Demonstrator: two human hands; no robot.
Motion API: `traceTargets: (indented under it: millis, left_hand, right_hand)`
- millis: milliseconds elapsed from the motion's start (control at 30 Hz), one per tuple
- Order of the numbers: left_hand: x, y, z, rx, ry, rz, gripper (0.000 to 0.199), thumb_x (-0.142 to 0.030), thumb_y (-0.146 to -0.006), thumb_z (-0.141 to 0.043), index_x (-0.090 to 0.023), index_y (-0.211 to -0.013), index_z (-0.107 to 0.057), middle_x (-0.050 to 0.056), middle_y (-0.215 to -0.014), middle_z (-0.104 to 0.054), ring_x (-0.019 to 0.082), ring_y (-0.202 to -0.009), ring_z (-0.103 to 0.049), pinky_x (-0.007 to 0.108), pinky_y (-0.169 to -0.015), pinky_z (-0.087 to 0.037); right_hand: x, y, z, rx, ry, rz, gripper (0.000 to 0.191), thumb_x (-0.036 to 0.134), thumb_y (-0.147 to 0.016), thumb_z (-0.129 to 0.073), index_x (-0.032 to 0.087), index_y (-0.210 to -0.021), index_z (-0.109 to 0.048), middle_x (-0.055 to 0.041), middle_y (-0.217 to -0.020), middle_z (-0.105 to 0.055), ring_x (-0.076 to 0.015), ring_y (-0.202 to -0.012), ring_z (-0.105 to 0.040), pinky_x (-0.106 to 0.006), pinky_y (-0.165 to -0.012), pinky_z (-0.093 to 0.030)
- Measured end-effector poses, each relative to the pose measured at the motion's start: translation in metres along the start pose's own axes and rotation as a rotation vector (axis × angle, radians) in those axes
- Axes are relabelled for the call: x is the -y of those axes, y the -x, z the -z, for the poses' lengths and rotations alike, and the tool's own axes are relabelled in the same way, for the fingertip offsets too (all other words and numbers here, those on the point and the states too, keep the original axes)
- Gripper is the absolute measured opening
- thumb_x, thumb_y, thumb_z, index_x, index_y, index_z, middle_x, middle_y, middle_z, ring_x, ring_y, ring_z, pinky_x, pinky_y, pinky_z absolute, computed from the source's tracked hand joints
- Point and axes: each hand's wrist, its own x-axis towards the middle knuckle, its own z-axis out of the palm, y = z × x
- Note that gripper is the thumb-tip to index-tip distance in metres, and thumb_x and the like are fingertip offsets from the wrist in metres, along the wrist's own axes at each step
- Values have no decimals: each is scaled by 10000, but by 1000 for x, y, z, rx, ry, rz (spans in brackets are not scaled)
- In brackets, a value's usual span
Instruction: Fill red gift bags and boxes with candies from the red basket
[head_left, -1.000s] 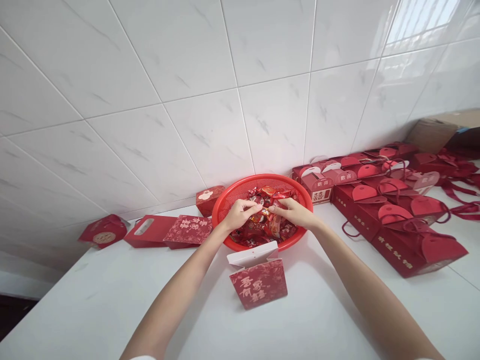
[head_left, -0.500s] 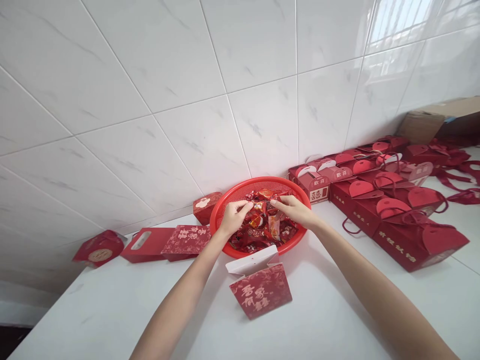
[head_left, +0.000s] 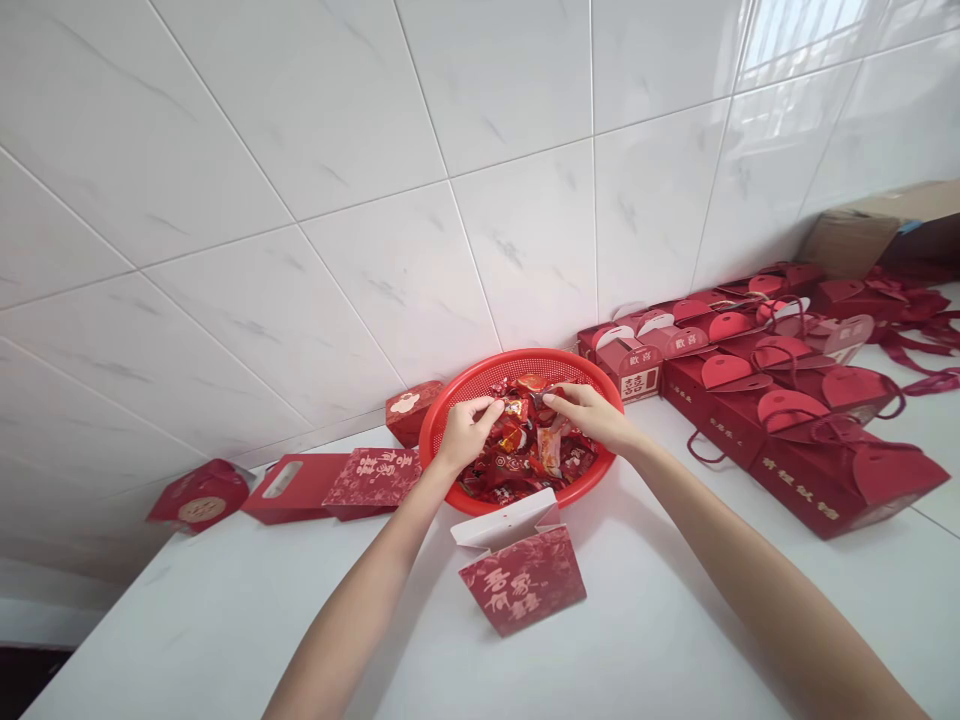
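A red plastic basket (head_left: 441,455) full of wrapped candies (head_left: 517,465) stands against the wall. Over its left side, my left hand (head_left: 469,432) has thumb and fingers pinched on a red and gold candy (head_left: 515,408). My right hand (head_left: 589,415) reaches in from the other side, its fingertips closed on a candy wrapper, mostly hidden by the fingers and the pile. Right before the basket, a small red gift box (head_left: 523,585) with pale lettering stands with its top flaps up, touched by neither hand.
Rows of red gift boxes with cord handles (head_left: 810,450) line the right side. Several more red boxes (head_left: 300,485) lie left of the basket along the tiled wall (head_left: 360,300). A cardboard box (head_left: 851,240) and red ribbons (head_left: 922,345) are at the far right.
Both hands stay over the basket in nearly the same pinch. The view has shifted slightly; the boxes keep their places.
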Motion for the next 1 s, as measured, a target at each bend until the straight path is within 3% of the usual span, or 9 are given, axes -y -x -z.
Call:
traceTargets:
  millis: [133,233,333,433,600,700,767,867,1000]
  left_hand:
    - [2,-1,1,-44,-48,33,337,-426,-843,-508,-200,-594,-522,-10,-602,-565,160,-619,-539,265,-620,-421]
    - [6,-2,0,-59,-132,123,148,-268,-801,-516,-198,-702,-601,7,-726,-667,172,-707,-614,263,-685,-460]
    - [9,-2,-1,110,-307,201,158,-161,-734,-573,-194,-872,-643,32,-877,-720,190,-824,-661,267,-750,-477]
    - [7,0,-3,334,-523,199,33,-211,-754,-629,-193,-782,-633,41,-830,-711,215,-804,-658,286,-719,-452]
    - [1,2,-3,373,-716,249,269,-298,-805,-626,-197,-571,-541,34,-645,-623,231,-738,-630,289,-646,-387]
    - [4,3,-2,416,-714,184,310,-275,-839,-598,-198,-546,-530,54,-678,-636,242,-773,-629,297,-653,-389]
    - [8,3,-1,363,-655,95,223,-241,-864,-568,-196,-649,-607,73,-800,-683,249,-849,-634,307,-709,-416]
    - [12,4,-1,178,-516,-24,181,-250,-928,-487,-200,-876,-654,78,-945,-700,234,-902,-635,321,-795,-446]
    - [8,3,0,14,-311,-181,220,-307,-981,-430,-199,-952,-620,54,-978,-685,198,-926,-632,302,-853,-461]
  right_hand:
    - [0,0,0,-10,4,8,208,375,-912,-567,173,-942,-606,-57,-878,-710,-183,-710,-672,-289,-621,-546]
    - [0,0,1,-22,8,29,187,355,-909,-559,175,-923,-608,-56,-878,-704,-189,-721,-672,-310,-659,-551]
    - [-1,0,1,-36,18,54,176,343,-906,-554,174,-898,-604,-55,-878,-699,-185,-723,-664,-308,-667,-548]
    - [-1,0,1,-40,20,56,170,336,-903,-560,173,-895,-607,-46,-877,-690,-165,-691,-650,-288,-646,-541]
    - [-3,-1,0,-45,-11,52,183,362,-864,-621,184,-905,-626,-42,-879,-681,-164,-675,-644,-275,-598,-522]
    - [-5,-1,0,-44,-10,71,209,386,-849,-628,186,-912,-638,-41,-898,-681,-170,-692,-645,-278,-600,-512]
    - [-6,-1,1,-44,12,90,231,407,-842,-619,182,-888,-645,-34,-881,-678,-175,-718,-644,-280,-617,-506]
    - [-8,-1,2,1,114,112,254,423,-826,-612,175,-789,-652,-18,-802,-678,-187,-747,-636,-294,-661,-497]
    - [-8,-2,2,85,245,161,214,396,-762,-685,183,-765,-674,-29,-819,-709,-215,-831,-649,-332,-779,-493]
